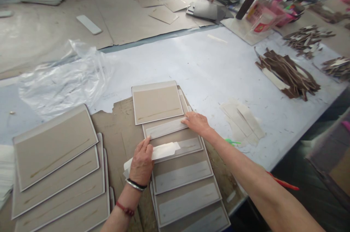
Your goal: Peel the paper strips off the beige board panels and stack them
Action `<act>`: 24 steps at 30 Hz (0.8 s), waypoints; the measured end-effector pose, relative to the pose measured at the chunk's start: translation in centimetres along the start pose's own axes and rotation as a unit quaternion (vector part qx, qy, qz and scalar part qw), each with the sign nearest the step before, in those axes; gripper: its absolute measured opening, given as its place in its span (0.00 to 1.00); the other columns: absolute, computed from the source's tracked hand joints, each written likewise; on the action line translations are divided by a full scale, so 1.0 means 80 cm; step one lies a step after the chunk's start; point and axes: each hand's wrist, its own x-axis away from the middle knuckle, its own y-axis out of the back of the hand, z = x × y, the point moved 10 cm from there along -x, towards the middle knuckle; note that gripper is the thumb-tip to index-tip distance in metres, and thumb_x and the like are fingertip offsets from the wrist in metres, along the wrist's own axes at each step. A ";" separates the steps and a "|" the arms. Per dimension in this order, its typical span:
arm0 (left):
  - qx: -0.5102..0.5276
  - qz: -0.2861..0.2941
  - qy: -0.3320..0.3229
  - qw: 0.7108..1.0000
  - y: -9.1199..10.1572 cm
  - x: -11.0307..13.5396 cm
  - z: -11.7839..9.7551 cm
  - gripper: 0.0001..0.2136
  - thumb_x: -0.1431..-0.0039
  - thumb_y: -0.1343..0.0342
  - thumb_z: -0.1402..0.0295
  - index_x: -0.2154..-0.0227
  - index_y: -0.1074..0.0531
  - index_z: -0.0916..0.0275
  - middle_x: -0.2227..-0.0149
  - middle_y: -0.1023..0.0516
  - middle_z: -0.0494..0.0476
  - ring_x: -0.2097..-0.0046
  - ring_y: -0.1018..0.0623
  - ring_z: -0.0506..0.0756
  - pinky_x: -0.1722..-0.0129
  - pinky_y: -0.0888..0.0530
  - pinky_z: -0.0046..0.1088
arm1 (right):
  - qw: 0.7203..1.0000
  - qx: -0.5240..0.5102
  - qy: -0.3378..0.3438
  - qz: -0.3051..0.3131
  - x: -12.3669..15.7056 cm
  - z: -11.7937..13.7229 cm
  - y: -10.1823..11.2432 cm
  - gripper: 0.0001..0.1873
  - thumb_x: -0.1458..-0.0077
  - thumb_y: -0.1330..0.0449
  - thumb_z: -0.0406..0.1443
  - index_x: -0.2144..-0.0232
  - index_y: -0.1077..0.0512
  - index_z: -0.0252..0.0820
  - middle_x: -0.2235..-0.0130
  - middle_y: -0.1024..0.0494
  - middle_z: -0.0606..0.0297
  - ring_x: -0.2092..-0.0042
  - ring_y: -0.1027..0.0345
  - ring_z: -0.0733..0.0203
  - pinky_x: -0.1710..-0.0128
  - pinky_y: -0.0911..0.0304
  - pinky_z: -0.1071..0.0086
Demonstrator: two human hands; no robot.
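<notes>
Beige panels lie overlapped in a column under my two hands in the head view, my only view. My left grip (141, 161) has its fingertips on the near-left end of a pale strip (166, 128) and is closed around some spare white strips (165, 151) that jut out both sides. My right grip (197, 122) is bunched at that pale strip's other end; whether it pinches or merely presses, I cannot tell. The pale strip lies flat on the second panel from the top, between both grips.

Nearer me, the lower panels (188, 192) each carry a strip, so I judge those done and this one nearly so. Just beyond the grips, the top panel (157, 99) shows only a brown streak, so it seems left to do. Left of my left grip, a fanned pile (54, 140) shows streaks and no strips on its exposed faces. Loose strips (243, 120) wait on the worktop (177, 60) right of my right grip.
</notes>
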 end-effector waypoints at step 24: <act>0.660 0.092 0.456 0.590 -0.041 0.047 -0.035 0.25 0.63 0.43 0.45 0.77 0.33 0.66 0.88 0.38 0.47 0.87 0.41 0.46 0.86 0.44 0.21 | 0.858 -0.498 0.117 0.046 0.117 0.098 -0.017 0.14 0.48 0.48 0.43 0.65 0.31 0.39 0.68 0.27 0.64 0.66 0.35 0.62 0.66 0.40 0.70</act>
